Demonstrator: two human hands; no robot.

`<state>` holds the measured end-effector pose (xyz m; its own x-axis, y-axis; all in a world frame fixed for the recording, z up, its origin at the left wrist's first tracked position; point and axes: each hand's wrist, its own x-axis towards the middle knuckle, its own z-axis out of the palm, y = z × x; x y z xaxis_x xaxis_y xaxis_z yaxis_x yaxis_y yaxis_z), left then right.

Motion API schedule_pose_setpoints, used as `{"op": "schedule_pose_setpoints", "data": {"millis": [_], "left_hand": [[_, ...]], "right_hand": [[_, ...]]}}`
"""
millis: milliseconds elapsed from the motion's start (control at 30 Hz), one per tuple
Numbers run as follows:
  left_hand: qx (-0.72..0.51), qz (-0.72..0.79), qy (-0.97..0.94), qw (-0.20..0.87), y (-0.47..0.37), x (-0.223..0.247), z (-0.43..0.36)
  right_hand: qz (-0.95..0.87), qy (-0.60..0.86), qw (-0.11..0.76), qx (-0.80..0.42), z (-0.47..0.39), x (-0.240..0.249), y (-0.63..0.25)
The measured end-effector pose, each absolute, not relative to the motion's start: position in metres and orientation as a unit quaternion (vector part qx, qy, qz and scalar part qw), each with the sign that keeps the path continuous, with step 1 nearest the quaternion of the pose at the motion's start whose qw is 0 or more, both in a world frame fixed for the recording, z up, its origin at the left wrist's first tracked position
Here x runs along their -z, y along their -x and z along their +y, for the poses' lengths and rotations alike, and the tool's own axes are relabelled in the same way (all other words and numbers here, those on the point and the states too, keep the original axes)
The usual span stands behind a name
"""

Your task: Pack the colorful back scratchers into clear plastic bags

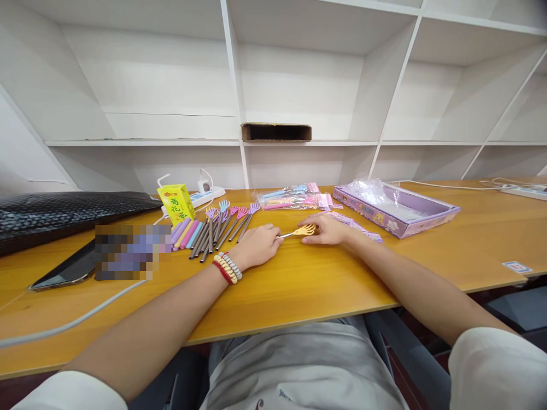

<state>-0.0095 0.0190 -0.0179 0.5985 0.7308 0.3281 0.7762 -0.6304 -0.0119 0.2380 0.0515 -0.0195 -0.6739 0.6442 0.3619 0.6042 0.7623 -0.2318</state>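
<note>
My left hand (259, 246) is closed around the thin metal rod of a back scratcher, whose yellow claw-shaped head (304, 230) points right. Around the tips of that claw, my right hand (327, 229) has its thumb and fingers apart; whether they touch it I cannot tell. Left of my left hand lie several back scratchers with dark metal shafts (209, 236) and claw heads in pink, purple, blue and yellow. Beside them is a row of coloured handle sleeves (188, 233). Bagged back scratchers (294, 197) lie beyond my hands.
A purple printed box tray (431, 219) with clear plastic wrapping (371, 192) stands at the right. Purple printed strips (359, 225) lie near my right hand. To the left are a yellow drink carton (176, 205), a power strip (208, 196), a phone-like dark device (64, 266) and a white cable (85, 317).
</note>
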Motion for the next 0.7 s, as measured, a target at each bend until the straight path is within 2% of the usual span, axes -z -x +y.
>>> {"op": "schedule_pose_setpoints", "data": {"millis": [367, 700], "left_hand": [[0.149, -0.441, 0.883, 0.068, 0.0102, 0.0159, 0.0191], [0.125, -0.448, 0.879, 0.108, 0.0057, 0.0122, 0.0108]], "right_hand": [[-0.912, 0.348, 0.212, -0.044, 0.0498, 0.0194, -0.2359], [-0.907, 0.350, 0.233, -0.038, 0.0429, 0.0137, -0.2316]]}}
